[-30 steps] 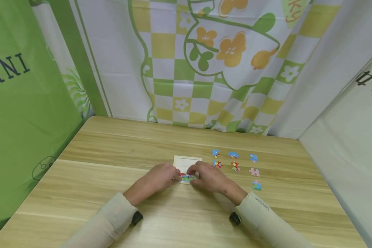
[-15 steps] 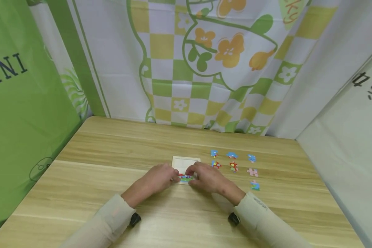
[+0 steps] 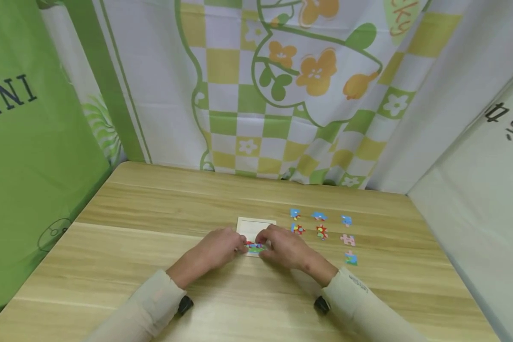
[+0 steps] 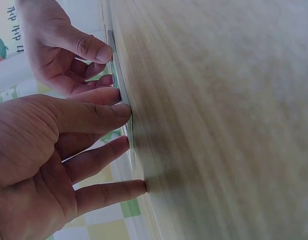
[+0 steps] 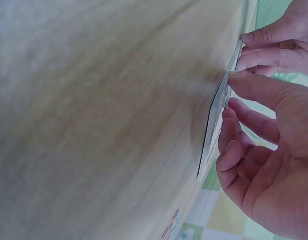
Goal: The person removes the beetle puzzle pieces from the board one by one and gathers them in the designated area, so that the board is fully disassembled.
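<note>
A shallow wooden puzzle tray (image 3: 255, 220) lies mid-table. Colourful jigsaw pieces (image 3: 255, 248) line its near side; the far part shows bare wood. My left hand (image 3: 219, 247) touches the tray's near left corner. In the left wrist view its fingers are fairly straight, with thumb and fingertips at the tray's edge and the little finger (image 4: 111, 195) down at the table. My right hand (image 3: 285, 246) is at the right side of the pieces. In the right wrist view its thumb (image 5: 253, 87) rests at the tray's near edge, and the other fingers bend loosely over the tray.
Several loose jigsaw pieces lie right of the tray in spaced rows, among them a pink piece (image 3: 348, 239) and a blue-and-green piece (image 3: 351, 258). A patterned curtain (image 3: 273, 118) hangs behind the wooden table (image 3: 154, 213). Green cloth (image 3: 34, 190) hangs at the left.
The camera view shifts slightly. Both hands stay at the tray's near side with hardly any finger movement, and the loose pieces keep their places.
</note>
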Available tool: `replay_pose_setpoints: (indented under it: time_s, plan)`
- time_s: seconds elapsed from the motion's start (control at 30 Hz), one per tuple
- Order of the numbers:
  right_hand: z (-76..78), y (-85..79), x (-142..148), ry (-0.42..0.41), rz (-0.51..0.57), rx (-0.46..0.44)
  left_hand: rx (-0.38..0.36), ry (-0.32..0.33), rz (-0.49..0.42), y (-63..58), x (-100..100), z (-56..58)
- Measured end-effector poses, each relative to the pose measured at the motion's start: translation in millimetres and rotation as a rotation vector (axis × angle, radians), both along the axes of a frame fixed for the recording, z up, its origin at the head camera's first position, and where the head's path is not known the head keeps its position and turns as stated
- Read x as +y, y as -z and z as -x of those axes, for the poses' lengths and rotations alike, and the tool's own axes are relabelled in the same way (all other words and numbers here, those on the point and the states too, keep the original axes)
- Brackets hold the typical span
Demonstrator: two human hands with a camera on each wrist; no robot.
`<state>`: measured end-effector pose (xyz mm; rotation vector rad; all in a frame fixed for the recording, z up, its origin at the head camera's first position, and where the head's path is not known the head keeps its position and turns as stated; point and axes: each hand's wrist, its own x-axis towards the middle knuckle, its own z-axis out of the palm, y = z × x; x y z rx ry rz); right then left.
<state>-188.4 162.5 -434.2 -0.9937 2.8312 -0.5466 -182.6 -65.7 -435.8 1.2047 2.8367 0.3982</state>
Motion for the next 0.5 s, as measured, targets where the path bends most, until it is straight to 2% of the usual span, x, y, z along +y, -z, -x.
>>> replay_pose_setpoints:
  time_s: [0.27,0.5]
  plan:
    - [-0.4,1.2,0.5,0.013,-0.007,0.008,0.024,0.018,0.034,-0.6,1.2,0.5]
    - [-0.3,0.4,-0.5,0.01,0.001,0.026,0.021,0.027,0.005,-1.1,-0.6,0.9]
